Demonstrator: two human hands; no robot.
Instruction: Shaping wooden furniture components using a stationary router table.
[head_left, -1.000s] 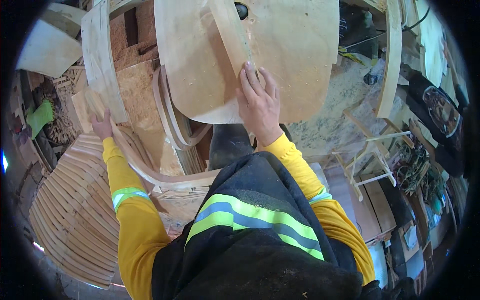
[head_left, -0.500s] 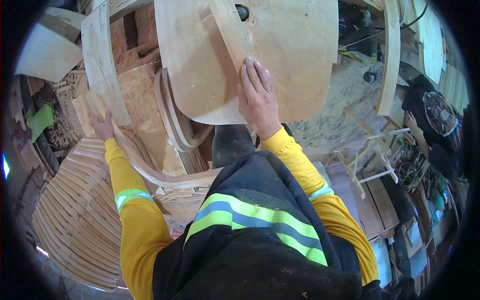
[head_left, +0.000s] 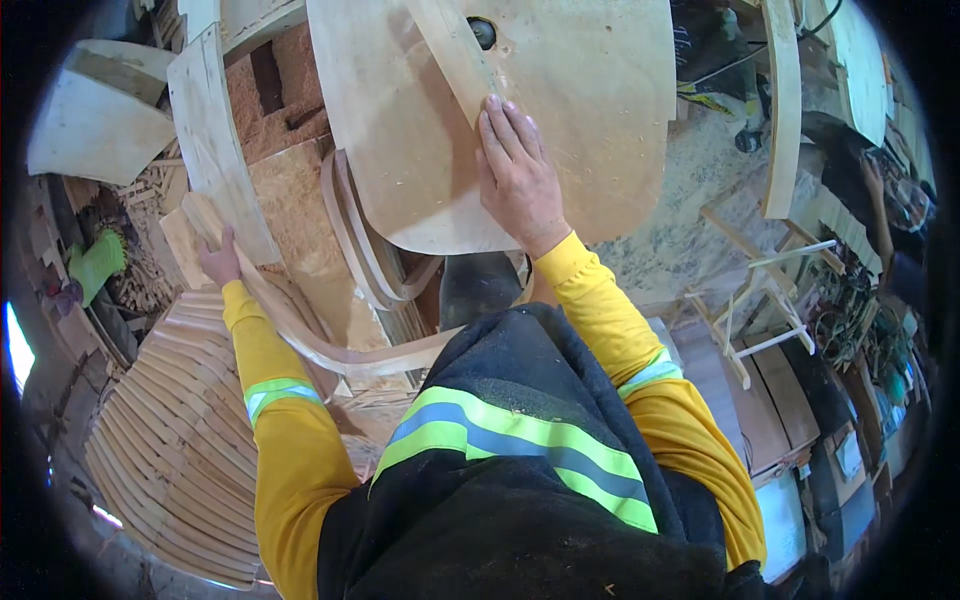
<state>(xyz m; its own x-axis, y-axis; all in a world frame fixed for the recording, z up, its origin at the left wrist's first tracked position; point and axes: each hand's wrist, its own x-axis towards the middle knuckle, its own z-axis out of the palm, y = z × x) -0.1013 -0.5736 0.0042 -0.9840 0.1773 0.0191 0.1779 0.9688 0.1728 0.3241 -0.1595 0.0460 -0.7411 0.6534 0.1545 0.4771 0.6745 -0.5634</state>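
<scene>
My left hand [head_left: 220, 258] grips a long curved wooden piece [head_left: 375, 362] near its far end. The piece bends round toward my waist, and the fingers on its underside are partly hidden. My right hand [head_left: 522, 182] lies flat, fingers stretched forward, at the near end of a wooden strip [head_left: 452, 55]. That strip rests on a broad, round-cornered wooden board [head_left: 590, 130]. Beside the strip, a dark round part [head_left: 482, 34] shows through a hole in the board.
Many curved wooden pieces [head_left: 175, 430] are stacked at the lower left. Two bent strips [head_left: 352, 240] lean under the board's left edge. Sawdust [head_left: 290, 180] lies between the boards. To the right stand a small wooden frame [head_left: 765, 300] and another person [head_left: 880, 190].
The scene has shifted slightly as my head moved. Both hands keep their places on the wood. The person at the right has changed posture, with an arm now raised differently.
</scene>
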